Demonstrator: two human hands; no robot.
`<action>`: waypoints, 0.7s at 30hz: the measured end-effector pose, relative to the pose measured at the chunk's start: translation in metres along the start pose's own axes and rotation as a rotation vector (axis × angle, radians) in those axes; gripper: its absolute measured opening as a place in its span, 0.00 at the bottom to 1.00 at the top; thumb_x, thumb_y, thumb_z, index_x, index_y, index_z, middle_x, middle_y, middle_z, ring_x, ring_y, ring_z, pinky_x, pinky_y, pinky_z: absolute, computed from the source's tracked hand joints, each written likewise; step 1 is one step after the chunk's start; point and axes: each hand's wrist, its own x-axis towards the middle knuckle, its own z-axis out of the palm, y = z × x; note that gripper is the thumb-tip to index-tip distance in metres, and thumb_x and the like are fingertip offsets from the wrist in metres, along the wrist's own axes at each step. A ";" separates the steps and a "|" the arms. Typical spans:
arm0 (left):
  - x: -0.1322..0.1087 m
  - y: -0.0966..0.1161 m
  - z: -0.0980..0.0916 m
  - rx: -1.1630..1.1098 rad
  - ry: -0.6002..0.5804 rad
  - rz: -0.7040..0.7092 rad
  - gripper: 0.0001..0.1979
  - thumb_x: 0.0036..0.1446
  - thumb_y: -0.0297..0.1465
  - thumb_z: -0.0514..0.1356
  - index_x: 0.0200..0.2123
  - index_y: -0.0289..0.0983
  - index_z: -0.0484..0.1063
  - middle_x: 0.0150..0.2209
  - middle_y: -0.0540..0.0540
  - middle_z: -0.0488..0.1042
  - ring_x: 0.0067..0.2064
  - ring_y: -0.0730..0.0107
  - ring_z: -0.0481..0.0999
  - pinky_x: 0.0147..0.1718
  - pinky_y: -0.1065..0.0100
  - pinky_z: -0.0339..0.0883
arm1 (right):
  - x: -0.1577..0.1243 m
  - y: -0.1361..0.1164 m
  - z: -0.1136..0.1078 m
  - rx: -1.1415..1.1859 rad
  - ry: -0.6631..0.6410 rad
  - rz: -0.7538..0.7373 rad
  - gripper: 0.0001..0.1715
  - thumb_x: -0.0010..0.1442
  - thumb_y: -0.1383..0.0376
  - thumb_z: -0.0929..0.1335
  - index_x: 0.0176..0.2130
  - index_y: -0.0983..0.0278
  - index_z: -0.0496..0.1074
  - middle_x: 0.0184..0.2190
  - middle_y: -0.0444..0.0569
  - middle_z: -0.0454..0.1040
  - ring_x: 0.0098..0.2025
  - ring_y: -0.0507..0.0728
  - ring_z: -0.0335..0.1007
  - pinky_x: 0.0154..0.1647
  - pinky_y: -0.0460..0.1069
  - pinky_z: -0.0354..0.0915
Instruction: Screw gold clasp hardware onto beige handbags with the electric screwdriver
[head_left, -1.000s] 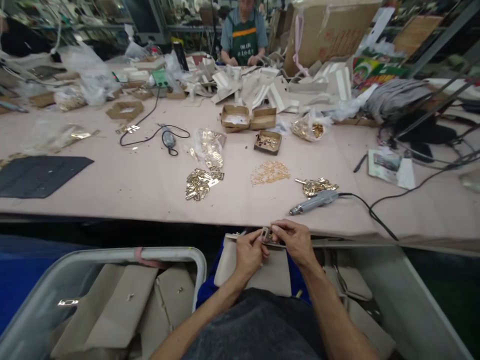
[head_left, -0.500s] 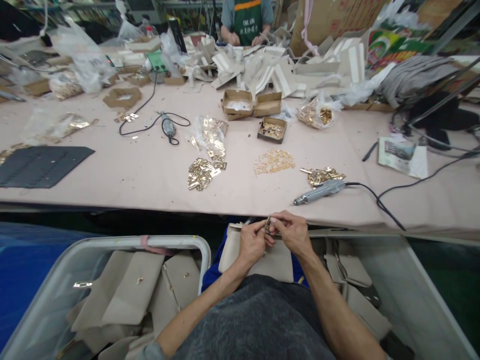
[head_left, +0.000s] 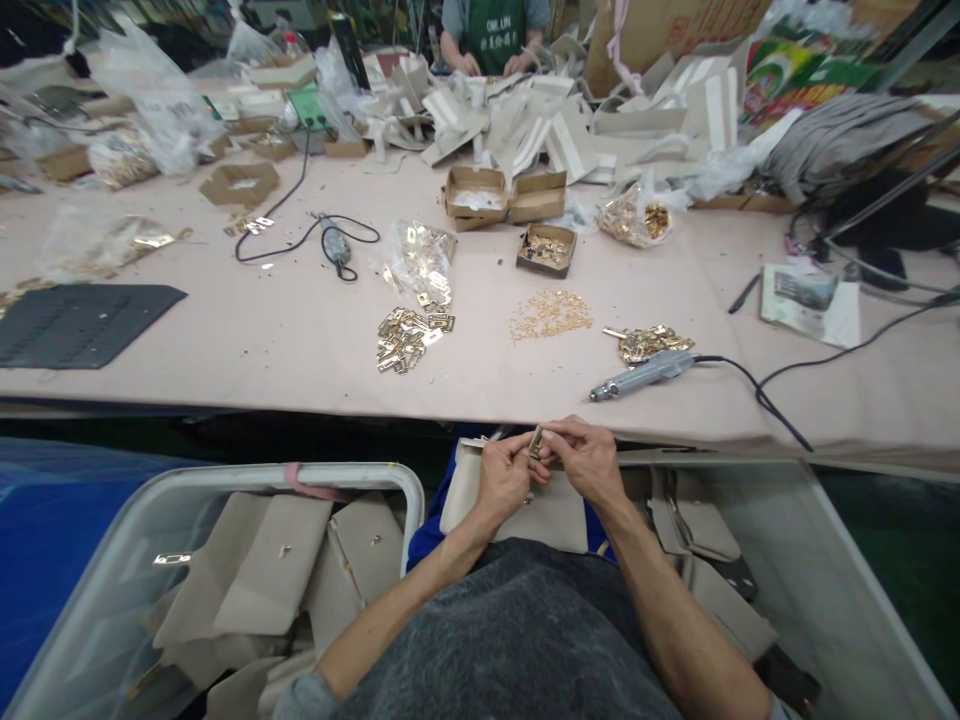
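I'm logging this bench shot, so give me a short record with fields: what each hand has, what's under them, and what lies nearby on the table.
left hand: pinches small gold metal clasp
right hand: pinches the same clasp from the other side
under hands: beige leather panel on lap
table, nearest: grey electric screwdriver with black cord
table, beyond: heap of gold metal plates, scatter of small gold screws
left side: bin of beige leather pieces

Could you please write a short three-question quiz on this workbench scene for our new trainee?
1. True or false: both hands, left and right, hold the metal clasp.
2. Where does the screwdriver lie? A) on the table B) in the bin
3. What rests on the lap under the hands?

Key: 1 true; 2 A; 3 a beige panel.
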 end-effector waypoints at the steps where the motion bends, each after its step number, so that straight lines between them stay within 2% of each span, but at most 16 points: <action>1: 0.000 0.001 0.000 0.008 0.000 -0.003 0.19 0.62 0.33 0.57 0.51 0.30 0.79 0.24 0.45 0.76 0.22 0.70 0.76 0.23 0.74 0.73 | 0.000 0.000 0.001 0.003 0.004 -0.005 0.18 0.61 0.53 0.75 0.39 0.66 0.81 0.33 0.51 0.74 0.29 0.59 0.75 0.29 0.51 0.78; 6: -0.002 0.010 0.000 0.029 -0.011 -0.009 0.21 0.62 0.36 0.58 0.51 0.28 0.78 0.23 0.44 0.76 0.21 0.68 0.76 0.23 0.72 0.73 | -0.002 0.001 0.003 -0.009 0.027 -0.022 0.18 0.62 0.53 0.75 0.40 0.65 0.81 0.33 0.51 0.74 0.30 0.60 0.75 0.29 0.51 0.78; 13: -0.006 0.010 -0.002 0.012 -0.024 -0.002 0.21 0.62 0.33 0.57 0.52 0.27 0.77 0.23 0.43 0.76 0.21 0.69 0.75 0.22 0.73 0.72 | -0.003 0.001 0.006 -0.006 0.033 -0.023 0.19 0.62 0.52 0.75 0.40 0.66 0.81 0.32 0.51 0.73 0.29 0.59 0.75 0.29 0.51 0.78; 18: -0.008 0.011 -0.004 0.005 -0.059 0.021 0.21 0.61 0.37 0.61 0.50 0.27 0.78 0.22 0.44 0.76 0.21 0.69 0.75 0.23 0.73 0.72 | -0.003 -0.003 0.007 -0.012 0.042 -0.028 0.19 0.60 0.52 0.76 0.39 0.66 0.81 0.32 0.51 0.74 0.28 0.59 0.75 0.27 0.49 0.78; 21: -0.009 0.009 -0.006 0.038 -0.032 0.040 0.20 0.61 0.39 0.63 0.47 0.28 0.80 0.20 0.46 0.74 0.19 0.70 0.72 0.21 0.73 0.70 | -0.004 -0.003 0.007 -0.017 0.036 -0.028 0.21 0.59 0.51 0.77 0.38 0.67 0.81 0.31 0.51 0.74 0.28 0.59 0.76 0.26 0.49 0.78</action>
